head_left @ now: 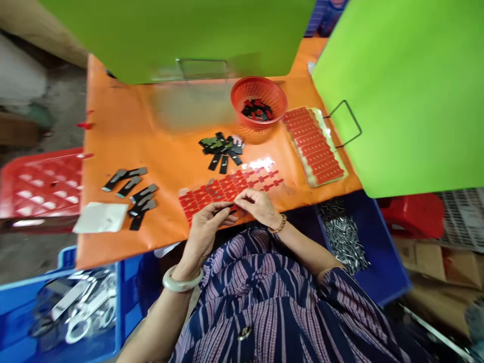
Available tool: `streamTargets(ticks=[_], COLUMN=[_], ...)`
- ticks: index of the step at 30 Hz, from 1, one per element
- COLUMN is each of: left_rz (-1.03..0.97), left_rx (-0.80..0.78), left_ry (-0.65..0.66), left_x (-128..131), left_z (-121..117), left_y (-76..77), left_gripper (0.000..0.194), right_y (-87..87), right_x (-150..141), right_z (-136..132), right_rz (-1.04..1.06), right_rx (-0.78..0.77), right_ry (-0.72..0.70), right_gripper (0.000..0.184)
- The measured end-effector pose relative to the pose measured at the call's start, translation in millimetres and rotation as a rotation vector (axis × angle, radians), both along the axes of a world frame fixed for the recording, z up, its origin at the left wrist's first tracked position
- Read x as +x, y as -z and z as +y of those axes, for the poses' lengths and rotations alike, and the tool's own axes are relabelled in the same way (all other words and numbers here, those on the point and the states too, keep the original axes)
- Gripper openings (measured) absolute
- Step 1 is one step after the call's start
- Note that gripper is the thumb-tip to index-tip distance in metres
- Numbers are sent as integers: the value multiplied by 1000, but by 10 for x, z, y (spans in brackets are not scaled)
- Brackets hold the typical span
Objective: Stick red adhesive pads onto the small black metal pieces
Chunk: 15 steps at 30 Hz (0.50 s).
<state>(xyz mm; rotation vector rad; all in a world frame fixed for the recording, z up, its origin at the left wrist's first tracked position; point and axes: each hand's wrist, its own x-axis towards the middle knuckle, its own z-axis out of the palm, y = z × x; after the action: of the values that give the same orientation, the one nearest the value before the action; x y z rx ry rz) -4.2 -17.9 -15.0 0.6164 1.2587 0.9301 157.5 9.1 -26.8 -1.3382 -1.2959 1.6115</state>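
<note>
Both hands meet at the near edge of the orange table (124,151). My left hand (206,229) is closed around a thin dark strip (225,206). My right hand (258,205) pinches at the same strip's end with its fingertips. Just beyond them lies a clear sheet of red stickers (227,189). A pile of dark metal strips (222,148) sits farther out, in the middle of the table.
A red basket (258,101) holds dark pieces. A second sticker sheet (314,145) lies to its right. Loose strips (132,191) and a white pad (100,217) rest at the left. Blue bins (130,295) with metal parts (346,237) flank me. Green boards (404,91) stand behind.
</note>
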Motion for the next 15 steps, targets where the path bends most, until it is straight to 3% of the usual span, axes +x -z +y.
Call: streamTargets(ticks=[6, 11, 15], left_rz=[93, 116, 74], left_rx=[58, 106, 129], left_ry=[-36, 17, 60], left_x=[-52, -138, -176], left_z=[64, 106, 142], left_y=[86, 73, 42], left_gripper=[31, 30, 32], right_y=[-20, -13, -62], right_x=[-118, -199, -251], right_z=[-7, 16, 9], right_rz=[-15, 45, -11], right_rx=[11, -66, -72], right_ry=[21, -29, 13], right_gripper=[12, 23, 28])
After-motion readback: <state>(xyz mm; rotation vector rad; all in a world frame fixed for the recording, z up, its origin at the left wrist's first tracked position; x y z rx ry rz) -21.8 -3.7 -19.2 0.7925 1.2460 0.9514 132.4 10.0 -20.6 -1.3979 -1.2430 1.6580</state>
